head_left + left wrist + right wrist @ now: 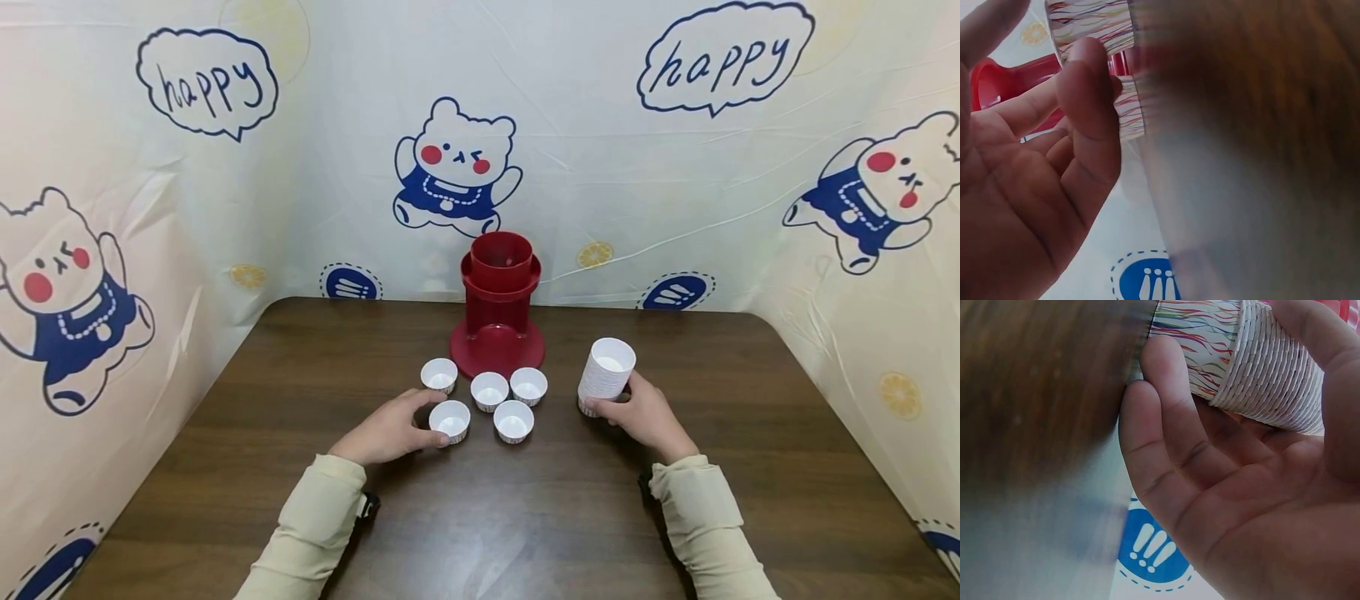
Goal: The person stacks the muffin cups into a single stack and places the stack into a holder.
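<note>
My left hand [386, 429] pinches a small white paper baking cup [449, 422] between thumb and fingers at the near left of a loose group. Colourful wavy lines cover the outside of the cup [1090, 25] in the left wrist view. Several more baking cups [513, 422] stand upright beside it, mouths up. On the right, my right hand [645, 414] grips the lower part of a tall stack of baking cups [606, 371], which leans slightly. In the right wrist view, the fingers [1166, 369] curl around the patterned bottom cup, below tightly nested rims.
Behind the loose cups stands a red plastic holder [497, 312] with a round base and an open cylinder on top. The brown wooden table [360, 333] ends at a printed cloth backdrop [570, 167] at the back and sides.
</note>
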A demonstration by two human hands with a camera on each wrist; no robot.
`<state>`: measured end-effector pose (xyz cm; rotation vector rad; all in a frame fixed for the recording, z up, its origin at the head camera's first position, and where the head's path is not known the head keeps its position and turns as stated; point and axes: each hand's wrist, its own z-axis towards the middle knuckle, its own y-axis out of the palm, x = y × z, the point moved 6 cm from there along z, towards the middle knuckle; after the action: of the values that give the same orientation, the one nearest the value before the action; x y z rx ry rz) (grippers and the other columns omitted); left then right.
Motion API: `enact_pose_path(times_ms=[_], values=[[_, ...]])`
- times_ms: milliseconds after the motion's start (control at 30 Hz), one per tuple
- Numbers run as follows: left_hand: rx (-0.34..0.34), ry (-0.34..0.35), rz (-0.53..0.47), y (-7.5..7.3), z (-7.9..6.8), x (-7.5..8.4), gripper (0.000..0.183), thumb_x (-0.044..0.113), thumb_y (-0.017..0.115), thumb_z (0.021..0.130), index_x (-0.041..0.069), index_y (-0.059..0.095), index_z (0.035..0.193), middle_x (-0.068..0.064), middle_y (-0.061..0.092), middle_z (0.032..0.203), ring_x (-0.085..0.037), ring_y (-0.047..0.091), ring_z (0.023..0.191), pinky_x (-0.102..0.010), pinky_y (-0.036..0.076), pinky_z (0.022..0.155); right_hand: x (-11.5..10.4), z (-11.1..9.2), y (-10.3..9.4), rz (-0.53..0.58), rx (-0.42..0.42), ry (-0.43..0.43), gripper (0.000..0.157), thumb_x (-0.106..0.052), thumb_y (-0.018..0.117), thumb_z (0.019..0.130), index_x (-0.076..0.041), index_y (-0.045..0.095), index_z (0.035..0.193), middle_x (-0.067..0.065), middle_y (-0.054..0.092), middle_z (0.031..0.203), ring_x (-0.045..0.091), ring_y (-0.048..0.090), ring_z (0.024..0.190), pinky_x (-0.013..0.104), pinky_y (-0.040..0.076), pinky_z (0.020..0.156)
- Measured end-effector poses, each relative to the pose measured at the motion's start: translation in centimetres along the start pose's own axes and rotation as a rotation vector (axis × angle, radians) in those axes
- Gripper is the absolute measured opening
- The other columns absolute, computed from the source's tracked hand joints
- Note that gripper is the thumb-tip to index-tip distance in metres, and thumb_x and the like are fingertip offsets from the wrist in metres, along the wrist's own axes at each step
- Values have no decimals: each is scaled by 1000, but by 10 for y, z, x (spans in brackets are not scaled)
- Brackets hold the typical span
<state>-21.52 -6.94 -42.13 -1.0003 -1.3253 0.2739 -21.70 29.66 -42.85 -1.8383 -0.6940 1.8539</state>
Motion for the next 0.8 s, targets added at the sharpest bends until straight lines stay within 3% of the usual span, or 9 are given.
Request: enact_pose_path(times_ms=[500, 800], values=[[-34, -11, 65, 10, 1, 8, 67, 24, 87, 80, 9, 58, 138, -10, 59, 124, -24, 57, 108, -46, 46, 96, -2, -1, 0, -12, 5, -4, 64, -32, 82, 86, 4, 50, 129, 23, 64, 114, 25, 66, 81, 35, 56, 69], [7, 44, 65, 8, 2, 9, 59, 34, 82, 85, 10, 60, 134, -7, 61, 127, -24, 58, 113, -45, 45, 101, -1, 0, 0, -42, 26, -18, 59, -32, 82, 86, 2, 53, 124, 20, 66, 107, 22, 66, 75, 35, 54, 69]])
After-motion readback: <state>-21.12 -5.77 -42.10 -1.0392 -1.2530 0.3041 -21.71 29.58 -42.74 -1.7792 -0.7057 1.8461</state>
